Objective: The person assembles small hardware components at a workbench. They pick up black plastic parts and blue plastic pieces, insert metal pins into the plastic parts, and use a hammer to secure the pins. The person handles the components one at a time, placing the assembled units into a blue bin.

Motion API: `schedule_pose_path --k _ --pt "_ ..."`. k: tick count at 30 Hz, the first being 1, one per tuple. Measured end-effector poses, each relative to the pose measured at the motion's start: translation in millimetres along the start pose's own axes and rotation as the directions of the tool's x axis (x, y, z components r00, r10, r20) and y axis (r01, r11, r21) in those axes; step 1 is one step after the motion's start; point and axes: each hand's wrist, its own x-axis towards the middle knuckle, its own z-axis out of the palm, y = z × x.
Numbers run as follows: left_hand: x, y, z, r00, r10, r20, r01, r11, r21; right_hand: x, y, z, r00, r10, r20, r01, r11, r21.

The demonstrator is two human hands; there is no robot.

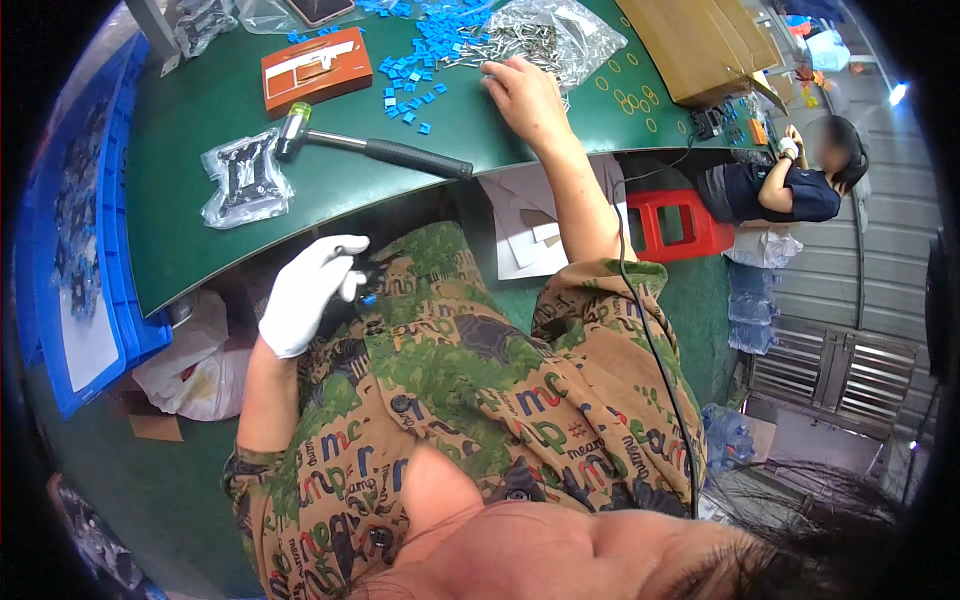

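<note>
My left hand (312, 292), in a white glove, is held low at the table's near edge, in front of my body. Its fingers are bent around a small black part (372, 272) with a bit of blue by it; the glove hides much of it. My bare right hand (525, 100) reaches over the green table to the near side of a heap of small metal screws or pins (515, 40). Its fingers are curled together, and what they hold, if anything, cannot be made out. Loose blue plastic pieces (405, 75) lie just left of that hand.
A hammer (400, 155) and a bagged black part (245, 180) lie on the green table (180, 240), with a reddish-brown box (318, 72) behind. Yellow rings (630, 100) and a cardboard box (700, 45) are rightward. A red stool (680, 225) and another person (790, 190) are farther right.
</note>
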Motion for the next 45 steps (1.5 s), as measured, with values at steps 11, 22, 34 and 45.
schedule_pose_path --k 11,22,34,45 --pt "9.7 -14.8 32.2 0.995 0.016 -0.099 -0.023 0.997 -0.073 -5.9 3.3 5.0 0.998 -0.031 0.046 0.026 0.994 0.108" --pt "9.7 -23.5 29.4 0.995 -0.01 -0.095 0.001 0.996 -0.089 13.8 16.7 9.6 0.989 -0.149 0.02 0.149 0.988 0.031" --pt "9.8 -23.8 31.1 0.991 -0.002 -0.137 0.006 0.999 0.033 -36.2 -94.7 -34.6 0.954 -0.055 0.295 -0.228 0.508 0.831" --pt "6.9 -8.4 36.9 0.972 0.085 -0.217 0.024 0.89 0.456 -80.7 -167.0 -18.2 0.909 -0.328 0.256 -0.114 0.396 0.911"
